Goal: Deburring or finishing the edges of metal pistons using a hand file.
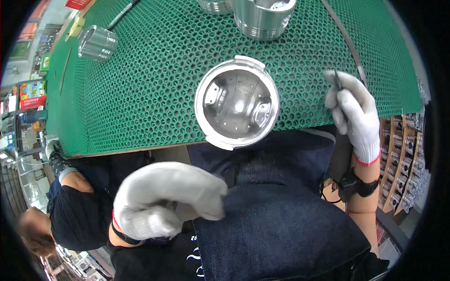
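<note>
A bare metal piston [200, 100] stands on the green honeycomb mat [154, 84] near its front edge, hollow side up, its inside in view. My right hand [354, 105], in a white knitted glove, is to the right of the piston and apart from it. Its fingers pinch a thin dark tool [337, 80], mostly hidden by the glove. In front of the mat's edge, my left hand [166, 199] hangs over my lap in a matching glove. Its fingers curve away from the thumb, nothing visible between them, and it is slightly blurred.
Two more pistons [260, 25] stand at the far edge, another piston [97, 43] at far left beside a dark pen-like tool [123, 14]. A grey strip [347, 40] crosses the mat. A rack of pistons [398, 159] is at right; a co-worker [77, 210] sits at left.
</note>
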`<state>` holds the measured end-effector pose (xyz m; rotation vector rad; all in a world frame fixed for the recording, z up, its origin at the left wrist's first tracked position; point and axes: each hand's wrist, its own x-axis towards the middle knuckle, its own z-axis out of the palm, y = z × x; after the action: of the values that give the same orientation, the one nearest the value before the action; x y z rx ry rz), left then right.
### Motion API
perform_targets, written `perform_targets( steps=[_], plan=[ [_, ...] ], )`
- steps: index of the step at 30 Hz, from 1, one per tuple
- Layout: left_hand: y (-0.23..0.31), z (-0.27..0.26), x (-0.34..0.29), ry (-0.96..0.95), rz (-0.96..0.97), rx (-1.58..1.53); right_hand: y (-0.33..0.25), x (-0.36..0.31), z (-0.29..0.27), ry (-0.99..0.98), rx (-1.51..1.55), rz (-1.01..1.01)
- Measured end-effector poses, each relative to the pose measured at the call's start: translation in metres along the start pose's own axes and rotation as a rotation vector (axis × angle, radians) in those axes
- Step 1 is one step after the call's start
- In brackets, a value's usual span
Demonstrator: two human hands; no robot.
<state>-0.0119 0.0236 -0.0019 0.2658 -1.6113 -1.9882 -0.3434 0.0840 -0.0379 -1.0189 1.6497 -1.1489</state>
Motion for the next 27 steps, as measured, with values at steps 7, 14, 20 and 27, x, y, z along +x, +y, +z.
perform_targets(
  steps=[7,14,20,27],
  plan=[
    [0.016,-0.017,0.074,-0.114,0.057,1.894,0.028,0.04,-0.097,0.509,-1.257,-0.242],
    [0.0,-0.03,0.084,-0.282,-0.031,1.824,0.038,0.016,-0.06,0.379,-1.209,-0.307],
    [-0.02,-0.019,0.03,0.244,0.053,1.07,0.036,-0.067,-0.031,0.267,-1.168,-0.274],
    [-0.063,0.008,0.034,0.4,0.262,1.273,-0.001,-0.089,-0.047,0.166,-0.486,-0.003]
  ],
)
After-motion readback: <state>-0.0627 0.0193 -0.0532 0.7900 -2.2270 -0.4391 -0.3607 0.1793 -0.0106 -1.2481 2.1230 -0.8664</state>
